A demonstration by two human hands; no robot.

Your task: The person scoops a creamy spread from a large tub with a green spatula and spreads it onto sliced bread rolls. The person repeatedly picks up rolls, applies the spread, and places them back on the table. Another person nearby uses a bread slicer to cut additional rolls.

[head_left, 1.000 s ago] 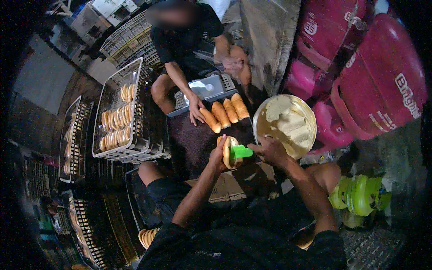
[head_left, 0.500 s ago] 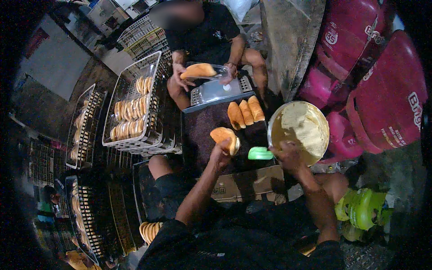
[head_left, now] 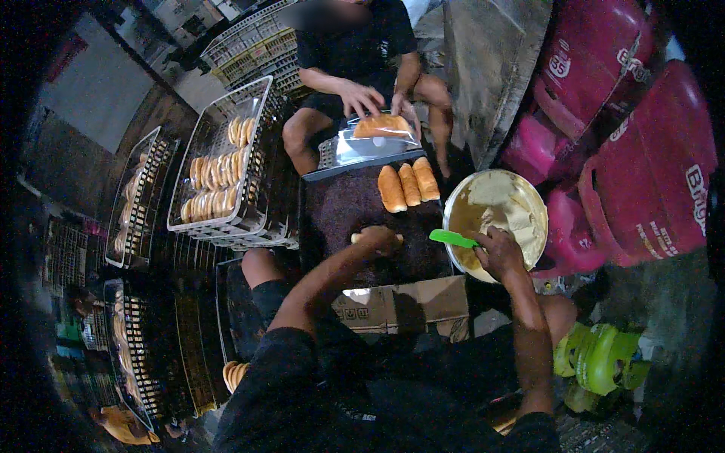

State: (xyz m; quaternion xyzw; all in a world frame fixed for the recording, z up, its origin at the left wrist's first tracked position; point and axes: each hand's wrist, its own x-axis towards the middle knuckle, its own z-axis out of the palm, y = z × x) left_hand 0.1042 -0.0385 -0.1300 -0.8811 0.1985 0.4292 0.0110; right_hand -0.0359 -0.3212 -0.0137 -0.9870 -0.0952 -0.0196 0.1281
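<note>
Now spreading filling onto soft bread rolls.

Right hand (head_left: 500,253) is gripping a green spatula (head_left: 451,238) at the rim of the cream bowl (head_left: 532,198); left hand (head_left: 380,240) is closing its fingers round a bun (head_left: 356,238) over the dark mat (head_left: 355,208). Probably light and squashy, the bun is best cradled by its sides. Three filled rolls (head_left: 408,186) and a cardboard box (head_left: 404,303) are crowding the workspace, while a co-worker's hands (head_left: 362,97) are bagging a roll opposite.

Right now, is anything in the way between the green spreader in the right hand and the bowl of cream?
Nothing visible. The right hand holds the green spreader at the bowl's near rim, with open cream just beyond. The left hand and its bun sit off to the side.
</note>
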